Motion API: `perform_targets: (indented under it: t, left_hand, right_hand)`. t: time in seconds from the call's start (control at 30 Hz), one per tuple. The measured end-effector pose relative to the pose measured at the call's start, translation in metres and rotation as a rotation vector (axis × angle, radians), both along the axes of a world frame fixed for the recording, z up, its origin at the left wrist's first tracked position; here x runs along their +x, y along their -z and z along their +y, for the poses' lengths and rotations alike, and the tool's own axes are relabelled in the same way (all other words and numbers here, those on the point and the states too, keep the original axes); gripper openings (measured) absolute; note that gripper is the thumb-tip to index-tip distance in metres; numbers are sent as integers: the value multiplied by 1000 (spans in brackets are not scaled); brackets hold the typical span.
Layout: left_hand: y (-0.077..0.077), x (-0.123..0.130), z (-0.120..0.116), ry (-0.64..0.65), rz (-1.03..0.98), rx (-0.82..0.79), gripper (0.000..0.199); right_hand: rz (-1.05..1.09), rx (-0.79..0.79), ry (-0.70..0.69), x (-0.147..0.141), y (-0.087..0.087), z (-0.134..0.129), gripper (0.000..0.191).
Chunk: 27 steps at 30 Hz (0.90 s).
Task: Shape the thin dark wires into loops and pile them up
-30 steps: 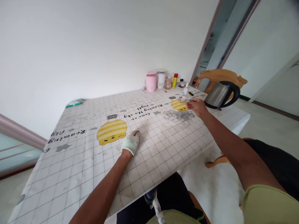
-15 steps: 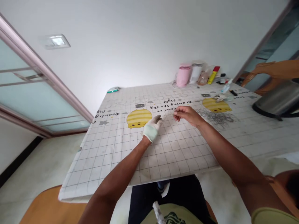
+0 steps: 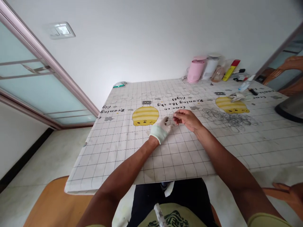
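Note:
My left hand [image 3: 162, 129], in a white and pale green glove with darkened fingertips, rests on the grid-patterned tablecloth [image 3: 113, 164]. Its fingers are curled, and what they hold is too small to make out. Close to its right is my bare right hand [image 3: 187, 120], thumb and forefinger pinched together. A faint, thin wire-like strand seems to curve from this pinch toward the glove; its ends are lost to view. Beyond the right hand lies a loose tangle of thin, dark wire-like strands [image 3: 228, 120], apart from both hands.
Along the wall stand a pink canister [image 3: 196, 70], a white canister [image 3: 210, 67], a pinkish bottle [image 3: 218, 74] and a yellow can with a red cap [image 3: 231, 70]. A clear spray bottle [image 3: 246, 83] and a crumpled glove-like cloth [image 3: 240, 96] lie right. A metal kettle [image 3: 292, 107] is at far right.
My hands have come closer together: the gloved left has moved right toward the pinched right hand. The camera view has shifted slightly, and the tangle stays where it was on the cloth.

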State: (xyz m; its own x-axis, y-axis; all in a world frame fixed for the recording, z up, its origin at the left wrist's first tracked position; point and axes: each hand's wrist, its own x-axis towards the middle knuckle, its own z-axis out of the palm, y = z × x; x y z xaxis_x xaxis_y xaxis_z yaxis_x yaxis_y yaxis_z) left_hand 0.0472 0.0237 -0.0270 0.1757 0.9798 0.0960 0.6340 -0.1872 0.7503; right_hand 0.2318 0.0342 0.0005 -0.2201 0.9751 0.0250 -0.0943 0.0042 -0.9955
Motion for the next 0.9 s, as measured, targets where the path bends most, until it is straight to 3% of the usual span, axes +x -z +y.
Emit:
perform_targets:
  t: [0.17,0.3,0.4,0.47,0.63,0.77,0.9]
  left_hand:
    - [10,3,3,-33,42,-70,34]
    - [10,-2,4,-22,-331,-310,34]
    - [6,-5,3,-19,-597,-432,39]
    - [3,-6,1,-12,-658,-437,41]
    - [-1,-2,-3,-5,-607,-427,40]
    - [-2,3,-6,13,-522,-400,38]
    - [-9,2,-4,-43,-289,-208,37]
  right_hand:
    - [35,-44,-6,-8,7,-1,35]
    - [-14,43,57,-9,9,0,39]
    - [-124,184,271,-4,10,-1,38]
    - [-205,237,357,-2,11,-3,37]
    - [-304,260,249,-12,17,-7,34]
    - [-242,235,273,-23,23,-5,28]
    - [-186,215,302,-23,27,-4,26]
